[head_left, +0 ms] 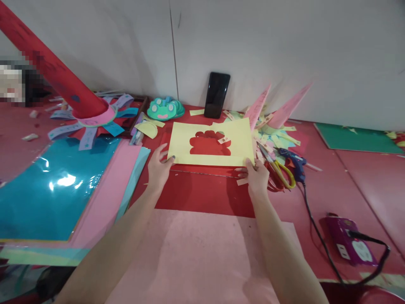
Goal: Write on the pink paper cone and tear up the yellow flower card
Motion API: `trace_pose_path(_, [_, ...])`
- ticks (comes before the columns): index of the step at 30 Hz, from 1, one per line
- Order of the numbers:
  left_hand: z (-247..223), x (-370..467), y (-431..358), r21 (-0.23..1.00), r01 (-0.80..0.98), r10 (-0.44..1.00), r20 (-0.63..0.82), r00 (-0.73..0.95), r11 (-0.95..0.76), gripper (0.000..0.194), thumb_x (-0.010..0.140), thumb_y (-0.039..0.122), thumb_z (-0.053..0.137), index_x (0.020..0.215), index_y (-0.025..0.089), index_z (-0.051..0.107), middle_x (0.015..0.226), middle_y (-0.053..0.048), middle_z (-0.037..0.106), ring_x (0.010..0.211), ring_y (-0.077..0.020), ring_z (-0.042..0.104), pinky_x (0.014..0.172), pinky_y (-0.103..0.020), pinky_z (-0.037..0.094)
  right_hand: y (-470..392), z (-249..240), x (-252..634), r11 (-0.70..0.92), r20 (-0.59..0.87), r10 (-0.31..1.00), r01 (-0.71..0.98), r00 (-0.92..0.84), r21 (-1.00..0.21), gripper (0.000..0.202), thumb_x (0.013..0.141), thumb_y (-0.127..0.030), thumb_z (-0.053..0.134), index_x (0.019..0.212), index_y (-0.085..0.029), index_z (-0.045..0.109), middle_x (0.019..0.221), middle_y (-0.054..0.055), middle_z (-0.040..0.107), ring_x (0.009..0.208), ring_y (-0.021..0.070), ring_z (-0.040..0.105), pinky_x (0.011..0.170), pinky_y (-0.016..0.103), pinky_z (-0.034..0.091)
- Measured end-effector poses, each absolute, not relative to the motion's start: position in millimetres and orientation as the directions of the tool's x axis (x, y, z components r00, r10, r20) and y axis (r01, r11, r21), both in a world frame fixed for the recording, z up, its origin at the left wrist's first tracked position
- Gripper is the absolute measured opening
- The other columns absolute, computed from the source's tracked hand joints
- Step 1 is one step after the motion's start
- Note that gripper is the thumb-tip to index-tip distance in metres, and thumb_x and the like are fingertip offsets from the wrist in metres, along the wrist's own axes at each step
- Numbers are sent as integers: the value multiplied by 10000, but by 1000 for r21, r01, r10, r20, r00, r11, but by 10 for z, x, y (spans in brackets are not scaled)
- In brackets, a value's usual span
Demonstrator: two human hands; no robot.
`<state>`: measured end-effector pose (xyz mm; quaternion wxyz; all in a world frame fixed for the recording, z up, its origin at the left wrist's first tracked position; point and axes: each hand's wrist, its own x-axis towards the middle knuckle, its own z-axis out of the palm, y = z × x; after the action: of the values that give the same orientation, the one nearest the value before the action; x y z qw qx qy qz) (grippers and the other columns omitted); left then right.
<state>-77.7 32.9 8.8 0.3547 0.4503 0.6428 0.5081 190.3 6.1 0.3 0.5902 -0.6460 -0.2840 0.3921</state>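
Note:
A pale yellow sheet of paper [181,141] with a scalloped shape cut out of its middle is stretched between my two hands. My left hand [159,168] pinches its lower left corner, thumb on top. At the lower right corner, my right hand [257,176] grips it the same way. Red shows through the hole, along with a small paper strip [224,140] bearing a star. Under the sheet lies red paper [202,190], with a large pink sheet [202,249] nearer to me. Scissors with yellow handles [289,175] lie just right of my right hand.
A blue glue gun [294,164] trails its cord to a purple power strip [351,240]. Pink paper cones [289,107], a black phone [217,95] and green frog cutouts [163,109] line the wall. Left are a tall red tube [63,71] and stacked coloured sheets [57,190].

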Motion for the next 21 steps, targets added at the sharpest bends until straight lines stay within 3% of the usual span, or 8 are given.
trace_pose_path(6, [129, -815, 303, 903, 428, 942, 133, -309, 13, 481, 728, 153, 625, 1188, 224, 502, 1217, -82, 571, 772, -154, 666, 775, -342, 558, 69, -15, 1907, -146, -169, 837, -85, 521, -986, 320, 642, -406, 654, 840, -182, 539, 562, -48, 601, 412, 134, 586, 354, 223, 445])
trace_pose_path(9, [128, -803, 271, 775, 625, 927, 300, -224, -100, 540, 753, 195, 623, 1258, 214, 436, 1343, -126, 451, 1062, -237, 589, 916, -399, 489, 71, -22, 1913, -150, -168, 841, -75, 514, -986, 302, 652, -400, 646, 838, -188, 538, 573, -38, 604, 419, 140, 593, 357, 227, 455])
trace_pose_path(12, [125, -726, 214, 568, 789, 924, 382, 0, -235, 552, 830, 244, 541, 1338, 193, 334, 1428, -144, 342, 1313, -272, 344, 1051, -448, 351, 77, -39, 1929, -159, -164, 847, -54, 505, -986, 296, 656, -401, 641, 840, -192, 540, 578, -21, 608, 424, 150, 598, 353, 233, 460])
trace_pose_path(16, [107, -616, 139, 346, 847, 911, 241, 336, -403, 501, 916, 293, 374, 1393, 213, 245, 1466, -101, 303, 1357, -239, 266, 1117, -503, 189, 86, -70, 1953, -170, -166, 853, -37, 494, -985, 300, 666, -394, 632, 873, -193, 549, 589, -15, 614, 426, 156, 603, 355, 242, 467])
trace_pose_path(18, [95, -600, 120, 262, 858, 897, 158, 413, -442, 464, 926, 324, 346, 1380, 245, 290, 1482, -71, 277, 1363, -248, 250, 1115, -543, 131, 87, -77, 1960, -170, -164, 858, -31, 487, -985, 308, 670, -394, 628, 888, -189, 553, 604, -14, 621, 435, 156, 607, 367, 247, 476])
trace_pose_path(21, [84, -616, 113, 195, 869, 890, 82, 448, -456, 464, 927, 373, 341, 1371, 238, 334, 1502, -75, 223, 1376, -264, 207, 1112, -527, 157, 80, -67, 1960, -172, -161, 857, -23, 490, -985, 321, 668, -401, 627, 891, -180, 558, 618, -16, 625, 445, 151, 606, 388, 251, 487])
